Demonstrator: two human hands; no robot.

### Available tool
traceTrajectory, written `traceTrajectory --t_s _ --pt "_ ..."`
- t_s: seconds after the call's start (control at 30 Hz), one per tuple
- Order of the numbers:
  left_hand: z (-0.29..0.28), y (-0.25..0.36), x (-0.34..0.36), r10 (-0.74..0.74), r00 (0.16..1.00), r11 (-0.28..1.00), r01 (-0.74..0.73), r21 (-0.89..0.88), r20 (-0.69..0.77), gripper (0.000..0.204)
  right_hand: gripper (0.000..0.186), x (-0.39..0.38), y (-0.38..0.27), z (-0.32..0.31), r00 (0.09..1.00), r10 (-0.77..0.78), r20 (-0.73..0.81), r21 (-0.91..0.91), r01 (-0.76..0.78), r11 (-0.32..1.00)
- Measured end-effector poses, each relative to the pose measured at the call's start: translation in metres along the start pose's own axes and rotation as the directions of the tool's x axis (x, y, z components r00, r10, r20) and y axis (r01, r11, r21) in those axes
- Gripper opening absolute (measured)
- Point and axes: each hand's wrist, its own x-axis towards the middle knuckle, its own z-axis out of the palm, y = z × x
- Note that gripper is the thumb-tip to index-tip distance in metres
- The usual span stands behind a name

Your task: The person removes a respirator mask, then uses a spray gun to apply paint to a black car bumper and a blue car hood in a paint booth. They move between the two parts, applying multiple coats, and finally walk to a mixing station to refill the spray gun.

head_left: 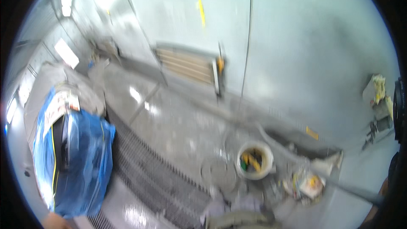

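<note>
- Nearest the camera, at the right edge, the right hand (373, 214) shows only as a blurred strip of skin beside the near end of a grey hose (354, 190); how far its fingers are bent, and whether they grip the hose, I cannot tell.
- From that hand the hose points to the far left, its long axis slanting across the floor (178, 140) toward the base of the wall (292, 46), with a slight bend along the way.
- At the near left, part of the left hand (56, 221) shows at the lower edge, just beside the near end of the blue plastic sheeting (87, 161); its fingers are out of sight, so I cannot tell how open they are or what they hold.
- Blue sheeting lies at the left over a large form, its long axis running near to far, with a yellow line along it and a grey cover (82, 85) beyond its far end.
- Printed paper (59, 109) lies at the far end of the sheeting, its marks too blurred to read.
- Left of the hose stands a pale bucket (254, 177) with yellow and green things inside; right of the bucket lies a heap of papers and rags (311, 186), also too blurred for reading.
- Dark grating (146, 165) runs between the sheeting and the bucket.
</note>
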Motion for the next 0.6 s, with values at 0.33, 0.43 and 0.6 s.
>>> traceTrajectory --t_s 0.33,0.43,0.6 --pt "-0.251 0.15 -0.094 0.569 0.789 0.821 -0.526 0.223 -0.233 0.021 0.014 -0.013 -0.016 -0.022 0.998 -0.06 0.013 0.0 0.06 0.998" --pt "-0.302 0.215 -0.137 0.746 0.619 0.665 -0.68 0.309 -0.245 0.02 0.014 -0.017 -0.037 -0.034 0.996 -0.073 0.053 -0.016 0.074 0.997" --pt "-0.321 0.274 -0.182 0.931 0.308 0.359 -0.867 0.346 -0.195 0.019 0.013 -0.036 -0.106 -0.086 0.973 -0.142 0.183 -0.079 0.159 0.984"
